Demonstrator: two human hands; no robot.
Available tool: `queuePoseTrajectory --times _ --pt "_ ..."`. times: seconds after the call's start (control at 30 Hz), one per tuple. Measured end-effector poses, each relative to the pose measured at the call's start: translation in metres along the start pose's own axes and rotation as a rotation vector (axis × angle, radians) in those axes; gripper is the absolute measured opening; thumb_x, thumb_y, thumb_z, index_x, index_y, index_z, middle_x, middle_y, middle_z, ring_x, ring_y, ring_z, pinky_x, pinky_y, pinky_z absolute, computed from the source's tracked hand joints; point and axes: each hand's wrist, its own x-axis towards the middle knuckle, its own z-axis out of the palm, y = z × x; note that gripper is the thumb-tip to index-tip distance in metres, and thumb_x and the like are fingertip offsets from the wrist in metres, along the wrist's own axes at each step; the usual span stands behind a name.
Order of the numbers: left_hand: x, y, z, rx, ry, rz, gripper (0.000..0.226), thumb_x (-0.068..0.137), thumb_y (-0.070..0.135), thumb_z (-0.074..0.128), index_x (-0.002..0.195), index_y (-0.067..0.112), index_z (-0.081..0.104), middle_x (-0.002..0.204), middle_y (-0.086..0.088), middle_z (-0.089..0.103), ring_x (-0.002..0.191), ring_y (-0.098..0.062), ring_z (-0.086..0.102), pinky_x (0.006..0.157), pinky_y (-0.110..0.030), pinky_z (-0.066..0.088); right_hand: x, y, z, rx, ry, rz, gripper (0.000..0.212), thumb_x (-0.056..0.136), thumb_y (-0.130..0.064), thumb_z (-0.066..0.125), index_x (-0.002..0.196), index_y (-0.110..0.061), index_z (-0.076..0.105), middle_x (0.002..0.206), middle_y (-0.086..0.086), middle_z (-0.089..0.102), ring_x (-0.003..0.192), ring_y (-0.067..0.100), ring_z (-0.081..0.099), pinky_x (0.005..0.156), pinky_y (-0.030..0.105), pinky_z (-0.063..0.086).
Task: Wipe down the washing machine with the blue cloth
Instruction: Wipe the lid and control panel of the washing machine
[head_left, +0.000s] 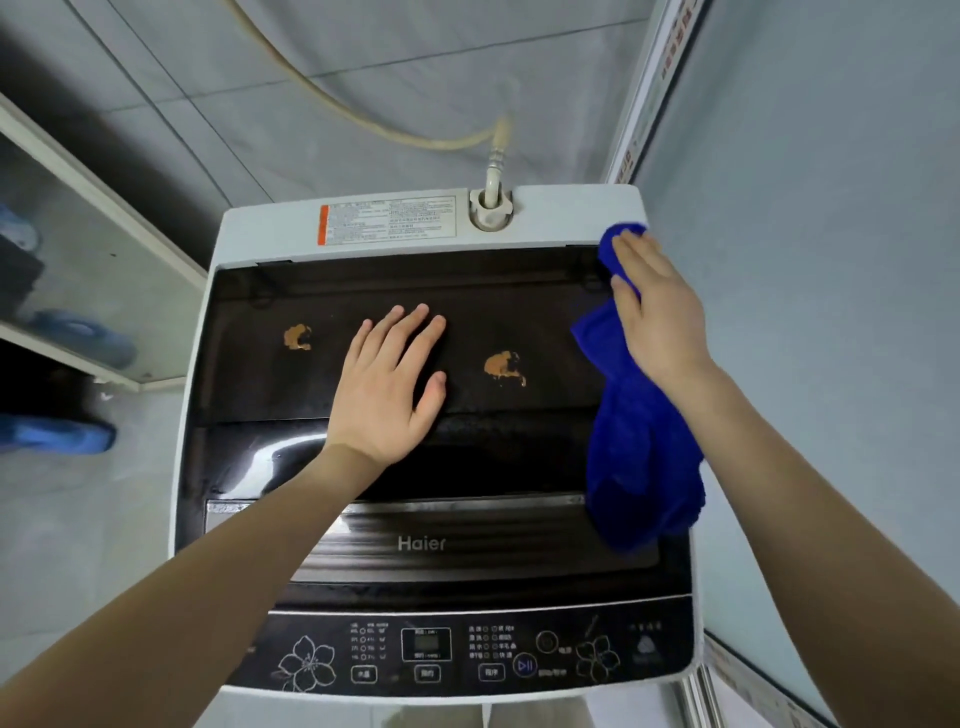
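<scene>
Blue cloth (639, 441) under right hand (657, 306); left hand (389, 384) flat.

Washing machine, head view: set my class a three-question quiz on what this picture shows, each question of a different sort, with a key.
1. True or false: the left hand lies flat on the washing machine, on its dark lid.
2. How many orange-brown stains show on the lid?
3. Where does the right hand press the blue cloth? A. front left corner; B. back right corner; C. front right corner.
Key: 1 true; 2 two; 3 B.
</scene>
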Motion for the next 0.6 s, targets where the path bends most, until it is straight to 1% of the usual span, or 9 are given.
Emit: queuePoseTrajectory --times 0.07,0.13,0.2,0.27,0.37,0.4,0.47,0.53,0.6 --pt "0.000 0.001 -0.001 -0.005 0.006 -0.003 0.054 0.099 0.037 0.039 0.148 0.015 0.046 0.153 -0.008 0.045 0.146 -0.031 0.035 0.123 -0.048 0.021 -0.051 -0.007 0.001 -0.025 -0.014 -0.069 0.045 0.102 -0.014 0.047 0.147 -0.012 0.043 0.156 0.000 0.037 0.147 0.011 0.025 0.116 0.017 0.018" --pt "0.001 0.001 0.000 -0.002 0.011 -0.005 0.054 0.099 0.036 0.039 0.148 0.015 0.046 0.153 -0.008 0.046 0.146 -0.031 0.035 0.123 -0.048 0.020 -0.101 -0.016 0.007 -0.101 -0.061 -0.164 0.047 0.100 -0.012 0.049 0.147 -0.011 0.043 0.154 -0.001 0.040 0.146 0.012 0.027 0.117 0.023 0.024" --pt "0.001 0.001 0.000 -0.001 0.011 -0.009 0.054 0.099 0.037 0.039 0.148 0.015 0.046 0.153 -0.008 0.046 0.146 -0.031 0.035 0.124 -0.047 0.018 -0.115 -0.019 0.012 -0.150 -0.091 -0.191 0.050 0.099 -0.011 0.051 0.148 -0.011 0.041 0.154 0.000 0.040 0.146 0.013 0.027 0.115 0.029 0.028" --pt "0.000 0.000 0.001 0.000 0.004 -0.006 0.054 0.099 0.037 0.038 0.148 0.015 0.046 0.153 -0.008 0.045 0.146 -0.030 0.034 0.124 -0.046 0.018 -0.094 -0.022 0.014 -0.088 -0.103 -0.162 0.048 0.101 -0.012 0.048 0.149 -0.013 0.040 0.155 -0.003 0.038 0.146 0.009 0.025 0.116 0.026 0.025" --pt "0.000 -0.001 0.003 0.003 0.001 -0.001 0.054 0.100 0.037 0.039 0.149 0.015 0.045 0.154 -0.008 0.044 0.147 -0.030 0.033 0.124 -0.048 0.019 -0.034 -0.024 0.018 -0.011 -0.088 -0.146 0.045 0.104 -0.016 0.043 0.149 -0.015 0.039 0.156 -0.004 0.036 0.147 0.005 0.021 0.117 0.018 0.015" --pt "-0.001 -0.002 0.003 0.003 0.000 -0.002 0.054 0.100 0.037 0.039 0.149 0.015 0.045 0.154 -0.007 0.044 0.147 -0.030 0.033 0.124 -0.048 0.019 -0.012 -0.025 0.021 -0.006 -0.084 -0.140 0.045 0.105 -0.017 0.042 0.150 -0.015 0.039 0.157 -0.003 0.034 0.147 0.007 0.020 0.117 0.017 0.013" --pt "-0.001 -0.002 0.002 0.000 0.000 -0.004 0.054 0.100 0.037 0.039 0.149 0.015 0.045 0.155 -0.007 0.044 0.147 -0.030 0.033 0.124 -0.047 0.019 0.019 -0.029 0.025 -0.002 -0.087 -0.145 0.045 0.105 -0.018 0.041 0.150 -0.015 0.037 0.158 0.000 0.033 0.148 0.011 0.021 0.118 0.020 0.012" --pt "-0.001 -0.001 0.000 -0.011 0.001 -0.002 0.053 0.100 0.036 0.040 0.149 0.015 0.045 0.155 -0.007 0.044 0.147 -0.029 0.033 0.124 -0.047 0.019 0.024 -0.029 0.026 0.007 -0.090 -0.160 0.045 0.105 -0.018 0.042 0.150 -0.016 0.037 0.158 0.000 0.033 0.148 0.012 0.021 0.119 0.022 0.012" --pt "-0.002 0.000 -0.001 -0.023 0.002 -0.002 0.053 0.100 0.035 0.040 0.149 0.015 0.045 0.154 -0.007 0.044 0.147 -0.029 0.032 0.124 -0.046 0.019 0.001 -0.025 0.022 0.012 -0.114 -0.206 0.046 0.104 -0.019 0.043 0.150 -0.018 0.039 0.157 -0.003 0.034 0.148 0.007 0.020 0.118 0.021 0.015"
